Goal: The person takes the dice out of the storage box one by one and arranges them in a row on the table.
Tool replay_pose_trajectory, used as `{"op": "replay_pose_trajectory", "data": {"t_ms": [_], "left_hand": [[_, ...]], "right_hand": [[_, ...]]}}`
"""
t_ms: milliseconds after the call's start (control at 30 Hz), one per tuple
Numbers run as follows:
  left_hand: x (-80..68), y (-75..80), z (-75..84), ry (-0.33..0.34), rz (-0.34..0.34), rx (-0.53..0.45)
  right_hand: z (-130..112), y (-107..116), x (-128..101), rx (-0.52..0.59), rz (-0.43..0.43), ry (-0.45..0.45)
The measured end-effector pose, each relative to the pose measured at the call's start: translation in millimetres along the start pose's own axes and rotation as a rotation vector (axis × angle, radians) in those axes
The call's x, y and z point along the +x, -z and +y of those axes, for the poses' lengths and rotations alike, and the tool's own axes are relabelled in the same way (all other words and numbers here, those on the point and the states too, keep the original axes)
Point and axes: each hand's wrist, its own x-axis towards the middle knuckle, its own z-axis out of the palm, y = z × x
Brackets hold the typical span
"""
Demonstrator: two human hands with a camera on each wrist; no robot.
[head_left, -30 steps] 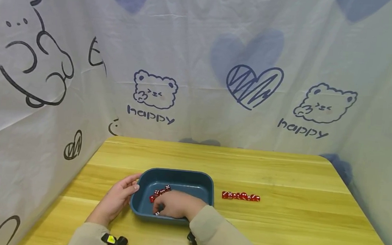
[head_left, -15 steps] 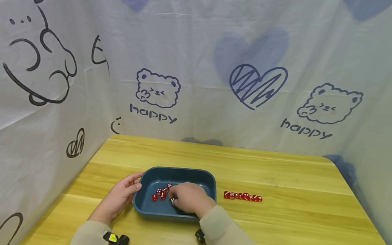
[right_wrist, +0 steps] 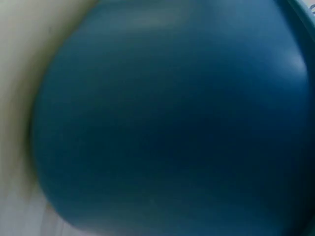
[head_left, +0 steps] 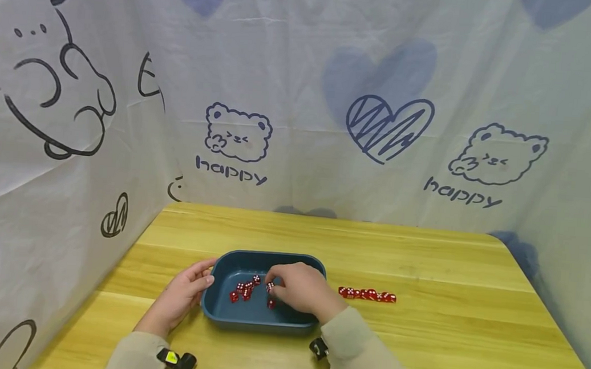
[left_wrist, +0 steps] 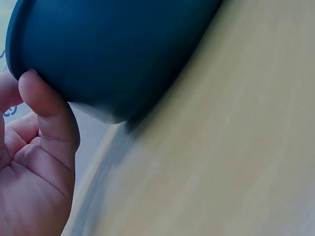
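A dark blue tray (head_left: 311,322) sits on the wooden table, with several red dice (head_left: 244,289) clustered inside it at the left. My left hand (head_left: 205,274) holds the tray's left end, thumb and fingers against its rim. In the left wrist view the thumb (left_wrist: 47,105) lies on the tray's outer wall (left_wrist: 123,49). My right hand (head_left: 274,283) hovers over the tray's middle and pinches a red die (head_left: 270,287) in its fingertips. Another die (head_left: 270,304) lies just below it on the tray floor. The right wrist view shows only a blurred tray wall (right_wrist: 172,123).
A short row of red dice (head_left: 367,295) lies on the table (head_left: 418,342) right of the tray. A printed cloth (head_left: 300,122) walls in the table at the back and both sides. Black wrist cameras (head_left: 180,362) sit on both sleeves.
My right hand has moved from the tray's front edge back and to the right, rising with a die in its fingertips. The left hand has stayed on the tray.
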Motion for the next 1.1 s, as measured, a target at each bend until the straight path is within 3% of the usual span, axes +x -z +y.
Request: {"op": "replay_pose_trajectory", "data": {"t_ms": [233,567,1100], "left_hand": [[-0.3,1.7,-1.2,-0.013,0.022,0.008],[-0.4,2.1,-1.8,-0.009,0.034,0.018],[-0.4,-1.1,-0.2,-0.015,0.016,0.016]], "right_hand": [[5,5,-2,0.022,0.047,0.034],[14,15,-10,0.075,0.047,0.057],[51,44,-45,-0.033,0.138,0.049]]}}
